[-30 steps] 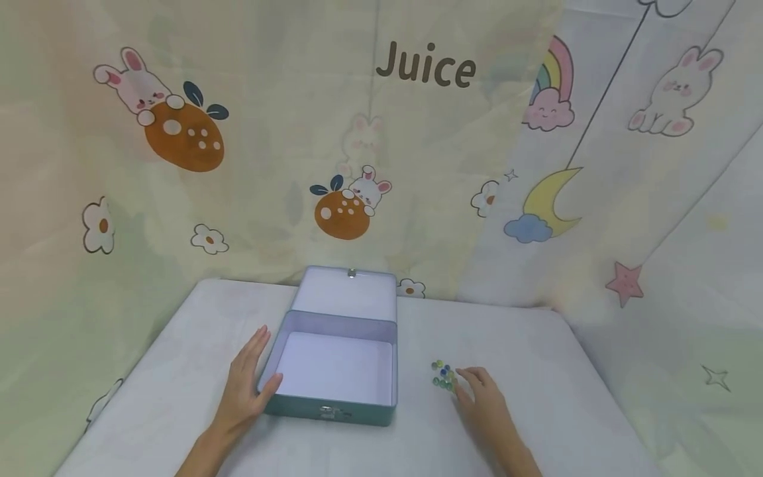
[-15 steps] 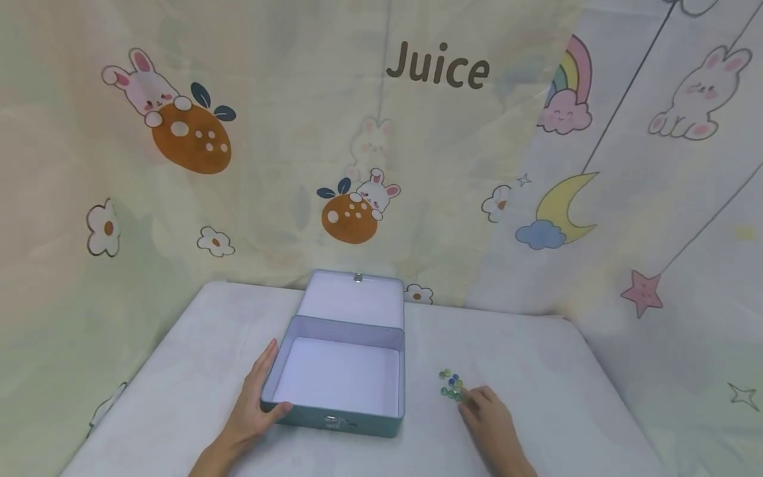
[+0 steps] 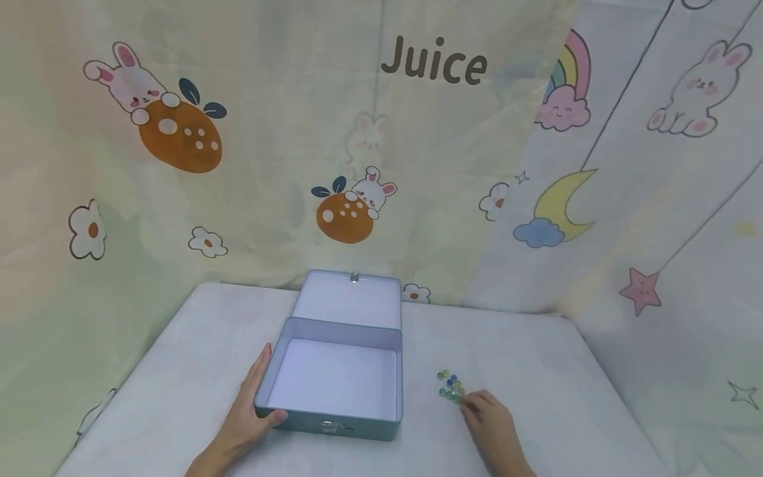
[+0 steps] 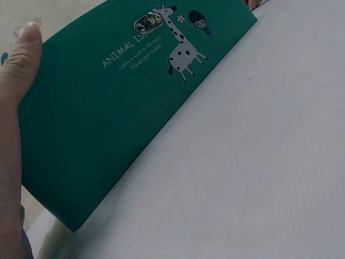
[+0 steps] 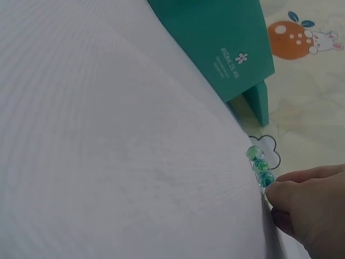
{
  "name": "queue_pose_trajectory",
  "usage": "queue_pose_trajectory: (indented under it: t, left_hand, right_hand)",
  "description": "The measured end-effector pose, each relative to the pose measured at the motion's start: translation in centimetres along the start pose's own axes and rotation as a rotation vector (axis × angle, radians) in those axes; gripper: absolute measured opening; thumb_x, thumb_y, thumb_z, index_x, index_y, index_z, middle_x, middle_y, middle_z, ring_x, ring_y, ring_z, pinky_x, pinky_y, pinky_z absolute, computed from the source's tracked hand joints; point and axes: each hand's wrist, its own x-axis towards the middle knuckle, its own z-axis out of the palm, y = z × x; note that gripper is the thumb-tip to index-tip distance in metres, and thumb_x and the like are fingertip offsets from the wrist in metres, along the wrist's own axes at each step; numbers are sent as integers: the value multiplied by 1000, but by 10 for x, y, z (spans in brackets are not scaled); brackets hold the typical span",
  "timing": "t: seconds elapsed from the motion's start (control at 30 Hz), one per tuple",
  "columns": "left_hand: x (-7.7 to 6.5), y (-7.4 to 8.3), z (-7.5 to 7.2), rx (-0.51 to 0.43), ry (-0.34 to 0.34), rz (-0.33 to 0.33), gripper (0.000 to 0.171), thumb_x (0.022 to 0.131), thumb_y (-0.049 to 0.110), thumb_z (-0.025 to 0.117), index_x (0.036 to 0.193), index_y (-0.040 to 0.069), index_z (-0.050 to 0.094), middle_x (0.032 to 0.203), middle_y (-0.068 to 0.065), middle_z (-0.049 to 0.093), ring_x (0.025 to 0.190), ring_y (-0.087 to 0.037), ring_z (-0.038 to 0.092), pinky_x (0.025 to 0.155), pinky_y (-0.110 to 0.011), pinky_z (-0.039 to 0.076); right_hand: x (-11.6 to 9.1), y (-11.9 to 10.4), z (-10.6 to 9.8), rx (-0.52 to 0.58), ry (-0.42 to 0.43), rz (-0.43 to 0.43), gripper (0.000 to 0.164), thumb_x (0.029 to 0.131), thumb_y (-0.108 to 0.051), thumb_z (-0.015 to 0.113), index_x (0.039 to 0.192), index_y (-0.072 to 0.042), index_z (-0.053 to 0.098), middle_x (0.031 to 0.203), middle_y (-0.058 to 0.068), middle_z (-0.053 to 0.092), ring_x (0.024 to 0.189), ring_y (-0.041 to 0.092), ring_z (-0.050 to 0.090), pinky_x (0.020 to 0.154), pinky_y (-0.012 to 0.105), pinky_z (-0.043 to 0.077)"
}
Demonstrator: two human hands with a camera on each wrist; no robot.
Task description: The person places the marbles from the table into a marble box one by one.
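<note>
A green tin box (image 3: pixel 329 426) with a pale lining stands with its lid (image 3: pixel 347 298) folded back. My left hand (image 3: pixel 246 407) grips its front left corner, the fingers along the left wall and the thumb over the front. The thumb (image 4: pixel 24 56) lies on the printed green front in the left wrist view. Right of the box, several glass marbles (image 3: pixel 450 383) in green, blue and yellow lie in a small cluster. My right hand (image 3: pixel 491 424) is at the cluster's near right side, thumb and forefinger pinching a green marble (image 5: pixel 266 179); the fingertips partly cover it.
A white cloth-covered table (image 3: pixel 512 358) carries everything. Behind it hangs a printed curtain (image 3: pixel 256 165) with rabbits, flowers and the word Juice. A metal clasp (image 3: pixel 329 425) sits on the box's front.
My left hand has closed in on the box corner, its thumb now against the front. My right hand's fingers have drawn together at the near marbles. The view has shifted slightly.
</note>
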Motion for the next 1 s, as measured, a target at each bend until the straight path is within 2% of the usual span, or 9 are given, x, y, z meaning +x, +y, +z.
queue_pose_trajectory:
  t: [0.17, 0.27, 0.37, 0.43, 0.5, 0.67, 0.83, 1.0]
  left_hand:
    - [2, 1, -1, 12, 6, 8, 100, 76, 39, 74, 153, 11, 16, 158, -17, 16, 146, 0, 8, 109, -6, 5]
    - [1, 2, -1, 31, 10, -16, 100, 76, 37, 73, 153, 12, 15, 159, -15, 15, 145, 1, 7, 111, -11, 3]
    - [-2, 3, 0, 37, 5, -29, 100, 77, 34, 73, 153, 12, 13, 159, -16, 14, 145, 2, 5, 119, -36, 5]
    - [-2, 4, 1, 38, 3, -40, 100, 76, 30, 74, 153, 12, 13, 159, -15, 15, 144, 4, 5, 116, -55, 8]
    - [-2, 5, 2, 54, 4, -45, 100, 75, 28, 74, 153, 13, 14, 159, -14, 16, 143, 5, 5, 111, -65, 12]
    - [-2, 7, 3, 109, 27, -47, 99, 74, 28, 75, 153, 13, 18, 158, -13, 20, 143, 5, 8, 114, -59, 14]
    - [-3, 8, 0, 114, 25, -82, 99, 73, 27, 75, 153, 15, 18, 157, -16, 21, 140, 8, 8, 99, -74, 20]
    - [-2, 11, 4, 132, 10, -122, 99, 75, 28, 74, 154, 20, 15, 157, -15, 20, 143, 2, 8, 100, -73, 21]
  right_hand:
    - [-1, -1, -2, 8, 16, 3, 17, 76, -15, 76, 89, -22, 68, 89, -8, 66, 88, 11, 66, 80, 32, 55]
    - [0, -2, -1, 13, 11, 10, 17, 76, -16, 76, 88, -24, 67, 90, -9, 67, 89, 10, 66, 81, 31, 55]
    - [0, 0, 0, 10, -9, 25, 17, 76, -15, 76, 85, -24, 66, 88, -10, 67, 87, 10, 66, 79, 31, 55]
    - [-1, 0, 0, 6, -16, 36, 17, 75, -13, 77, 84, -24, 65, 87, -9, 68, 86, 11, 66, 79, 32, 55]
    - [-2, 1, 1, 6, -15, 50, 18, 75, -12, 77, 83, -24, 66, 87, -8, 70, 87, 12, 67, 79, 33, 55]
    - [-4, 1, 1, 41, 5, 45, 18, 75, -12, 77, 84, -25, 68, 91, -7, 72, 90, 14, 69, 80, 33, 55]
    - [-6, 0, 2, 70, 13, 7, 19, 73, -13, 78, 84, -26, 68, 89, -8, 72, 88, 12, 69, 79, 29, 56]
    - [-6, 1, -2, 42, 34, 0, 21, 71, -12, 79, 83, -25, 68, 87, -8, 72, 86, 12, 69, 76, 28, 56]
